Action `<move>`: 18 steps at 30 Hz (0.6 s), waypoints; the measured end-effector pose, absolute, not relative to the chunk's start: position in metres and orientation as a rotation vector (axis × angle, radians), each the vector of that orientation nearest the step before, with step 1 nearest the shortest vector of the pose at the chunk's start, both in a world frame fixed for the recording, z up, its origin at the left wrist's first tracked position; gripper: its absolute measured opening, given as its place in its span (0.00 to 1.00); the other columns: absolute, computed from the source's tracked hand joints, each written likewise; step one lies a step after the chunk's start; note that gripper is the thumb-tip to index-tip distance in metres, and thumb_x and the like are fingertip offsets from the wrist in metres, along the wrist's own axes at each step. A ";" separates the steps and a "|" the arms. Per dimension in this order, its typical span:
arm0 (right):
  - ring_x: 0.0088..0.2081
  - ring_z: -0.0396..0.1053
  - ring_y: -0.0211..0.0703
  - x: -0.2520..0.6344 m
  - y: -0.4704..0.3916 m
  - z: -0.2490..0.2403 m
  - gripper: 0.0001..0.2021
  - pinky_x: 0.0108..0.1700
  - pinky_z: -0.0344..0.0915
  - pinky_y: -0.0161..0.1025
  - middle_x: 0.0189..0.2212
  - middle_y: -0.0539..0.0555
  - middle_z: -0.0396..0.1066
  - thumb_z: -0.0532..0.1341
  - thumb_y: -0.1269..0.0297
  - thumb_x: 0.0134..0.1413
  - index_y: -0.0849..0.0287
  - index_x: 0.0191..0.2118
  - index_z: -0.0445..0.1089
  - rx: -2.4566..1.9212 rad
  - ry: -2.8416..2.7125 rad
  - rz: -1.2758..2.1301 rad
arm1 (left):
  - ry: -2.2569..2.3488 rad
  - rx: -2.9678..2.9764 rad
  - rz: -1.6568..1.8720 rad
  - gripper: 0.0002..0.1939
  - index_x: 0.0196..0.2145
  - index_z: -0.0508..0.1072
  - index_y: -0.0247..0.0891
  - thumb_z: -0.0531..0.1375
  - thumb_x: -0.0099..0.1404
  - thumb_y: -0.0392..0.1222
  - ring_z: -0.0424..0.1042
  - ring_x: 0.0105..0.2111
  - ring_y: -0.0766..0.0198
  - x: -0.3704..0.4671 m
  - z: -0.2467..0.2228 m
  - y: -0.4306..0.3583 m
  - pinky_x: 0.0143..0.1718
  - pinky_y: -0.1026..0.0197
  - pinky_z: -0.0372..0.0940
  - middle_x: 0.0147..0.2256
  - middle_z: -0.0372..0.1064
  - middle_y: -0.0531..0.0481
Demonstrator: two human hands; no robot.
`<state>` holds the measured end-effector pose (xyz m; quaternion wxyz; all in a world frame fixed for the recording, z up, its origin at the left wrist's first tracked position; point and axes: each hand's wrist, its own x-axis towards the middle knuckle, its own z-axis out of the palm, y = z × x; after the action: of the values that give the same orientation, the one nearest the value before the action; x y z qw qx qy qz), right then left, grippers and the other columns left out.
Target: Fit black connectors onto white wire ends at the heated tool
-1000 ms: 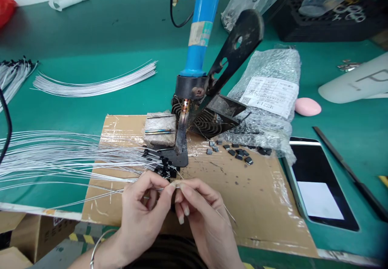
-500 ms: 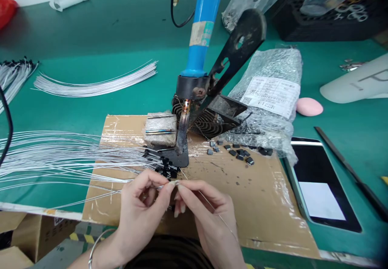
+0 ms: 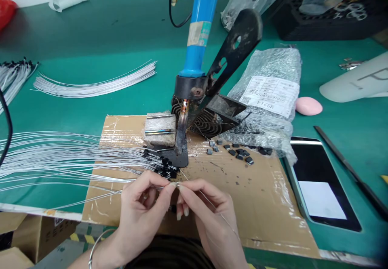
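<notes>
My left hand [image 3: 145, 208] is closed, thumb and forefinger pinched on a thin white wire. Its fingertips meet those of my right hand [image 3: 210, 216], also pinched; the small piece between them is mostly hidden. A fine wire [image 3: 223, 219] passes across the fingers of the right hand and trails toward the wrist. Just beyond the fingertips lies a bunch of black connectors [image 3: 166, 167] on the ends of many white wires [image 3: 69, 156], which spread left. Behind them, a blue-handled soldering iron [image 3: 197, 47] points tip down in a black stand [image 3: 236, 47].
Cardboard [image 3: 242, 204] covers the work spot. A pale sponge block [image 3: 160, 129] and small black parts [image 3: 241, 152] lie on it. To the right are a bubble-wrap bag [image 3: 273, 65], a phone [image 3: 324, 168], tweezers [image 3: 348, 164] and a pink egg-shaped thing [image 3: 309, 106]. Another wire bundle [image 3: 97, 84] lies back left.
Both hands keep the same pinch at nearly the same place. The fingers of my right hand have shifted very slightly; the view has moved a little.
</notes>
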<state>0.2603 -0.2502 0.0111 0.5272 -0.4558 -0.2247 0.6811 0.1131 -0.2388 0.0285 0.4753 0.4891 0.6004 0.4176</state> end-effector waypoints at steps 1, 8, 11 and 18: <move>0.23 0.70 0.34 0.260 -0.250 0.011 0.10 0.30 0.69 0.32 0.21 0.48 0.75 0.75 0.55 0.59 0.54 0.31 0.84 -1.082 -0.524 1.644 | 1.460 1.204 1.022 0.15 0.28 0.79 0.39 0.68 0.70 0.49 0.70 0.19 0.65 0.113 0.028 -0.239 0.22 0.64 0.66 0.21 0.73 0.51; 0.21 0.67 0.35 0.261 -0.246 0.015 0.11 0.27 0.66 0.33 0.20 0.48 0.73 0.78 0.55 0.54 0.56 0.29 0.84 -1.030 -0.406 1.726 | 1.451 1.290 1.015 0.12 0.30 0.80 0.39 0.67 0.72 0.43 0.68 0.22 0.65 0.110 0.026 -0.242 0.25 0.64 0.63 0.24 0.73 0.51; 0.22 0.66 0.35 0.262 -0.244 0.022 0.13 0.27 0.66 0.34 0.19 0.47 0.71 0.79 0.55 0.50 0.57 0.27 0.82 -1.081 -0.341 1.731 | 1.465 1.352 0.989 0.10 0.31 0.80 0.39 0.66 0.72 0.40 0.67 0.24 0.66 0.109 0.025 -0.243 0.25 0.64 0.61 0.25 0.72 0.51; 0.22 0.65 0.35 0.267 -0.240 0.028 0.14 0.27 0.63 0.34 0.19 0.48 0.71 0.78 0.56 0.50 0.58 0.24 0.81 -1.124 -0.382 1.752 | 1.462 1.440 0.968 0.08 0.32 0.79 0.39 0.66 0.72 0.39 0.60 0.21 0.67 0.108 0.025 -0.243 0.23 0.63 0.54 0.25 0.69 0.53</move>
<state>0.2665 -0.2403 0.0278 0.4904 -0.4629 -0.1575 0.7214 0.1084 -0.2434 0.0252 0.4227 0.5753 0.5838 0.3867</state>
